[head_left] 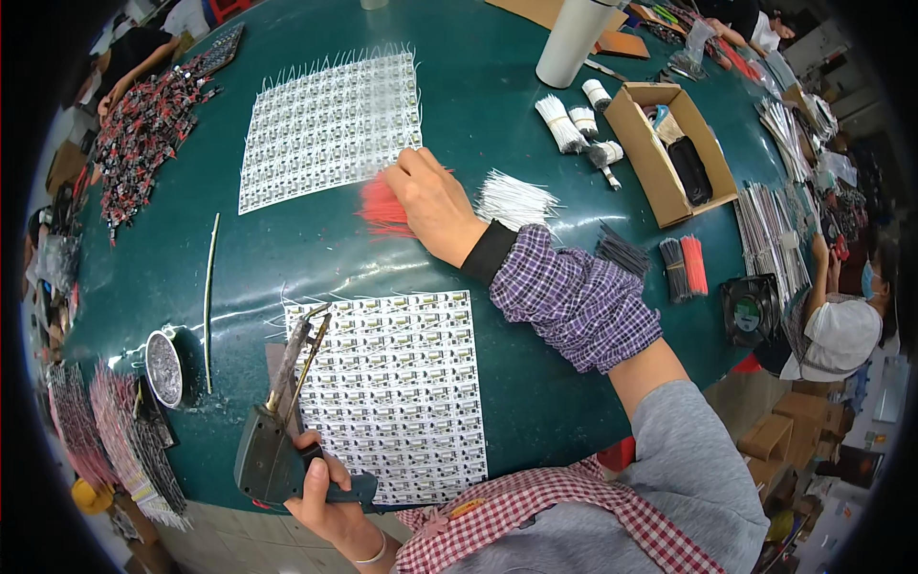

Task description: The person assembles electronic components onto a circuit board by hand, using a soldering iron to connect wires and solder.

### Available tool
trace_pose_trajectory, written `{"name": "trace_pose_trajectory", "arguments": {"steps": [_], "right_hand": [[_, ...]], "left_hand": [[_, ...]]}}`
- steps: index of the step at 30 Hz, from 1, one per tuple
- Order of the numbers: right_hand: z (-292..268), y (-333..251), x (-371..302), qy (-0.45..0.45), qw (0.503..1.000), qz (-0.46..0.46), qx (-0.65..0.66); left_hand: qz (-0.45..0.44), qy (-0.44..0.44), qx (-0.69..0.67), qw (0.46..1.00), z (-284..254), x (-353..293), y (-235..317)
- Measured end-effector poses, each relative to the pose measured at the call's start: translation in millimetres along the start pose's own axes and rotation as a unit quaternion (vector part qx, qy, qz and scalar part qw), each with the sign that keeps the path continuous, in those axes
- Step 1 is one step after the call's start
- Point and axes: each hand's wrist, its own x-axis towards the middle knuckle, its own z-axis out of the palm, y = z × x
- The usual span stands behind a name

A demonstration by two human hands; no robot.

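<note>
My left hand is wrapped round the grip of a dark green soldering gun. Its metal tip and thin feed tube reach over the upper left corner of the near white circuit board panel. That panel carries rows of small components, with thin white wires along its top edge. Farther off, my right hand is closed, fingertips pinched, over a pile of red wires. What the fingertips hold is hidden. Just beyond them lies a second panel fringed with white wires. A pile of white wires lies right of my hand.
At left stand a metal cup and a thin rod. Beyond lies a heap of red-black parts. On the right are a cardboard box, wire bundles and a small fan. Other people sit around the table.
</note>
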Motion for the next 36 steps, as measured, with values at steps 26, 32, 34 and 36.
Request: {"name": "trace_pose_trajectory", "arguments": {"steps": [26,32,34,36], "right_hand": [[-102.7,-20.7,-75.5,-0.276,0.939,-0.115,-0.17],[-94.5,-22.0,-114.7,-0.11,0.992,-0.024,0.052],[-87.9,-22.5,-125.4,-0.087,0.994,-0.01,0.065],[-85.2,-21.6,-130.5,-0.063,0.995,0.004,0.078]], "left_hand": [[-0.001,-0.011,0.07,0.997,22.8,-20.2,3.8],[0.003,-0.028,0.148,0.989,39.8,-21.1,-4.5],[-0.004,-0.037,0.18,0.983,45.5,-22.7,-5.2],[-0.07,-0.066,0.217,0.971,49.1,-24.0,-4.5]]}}
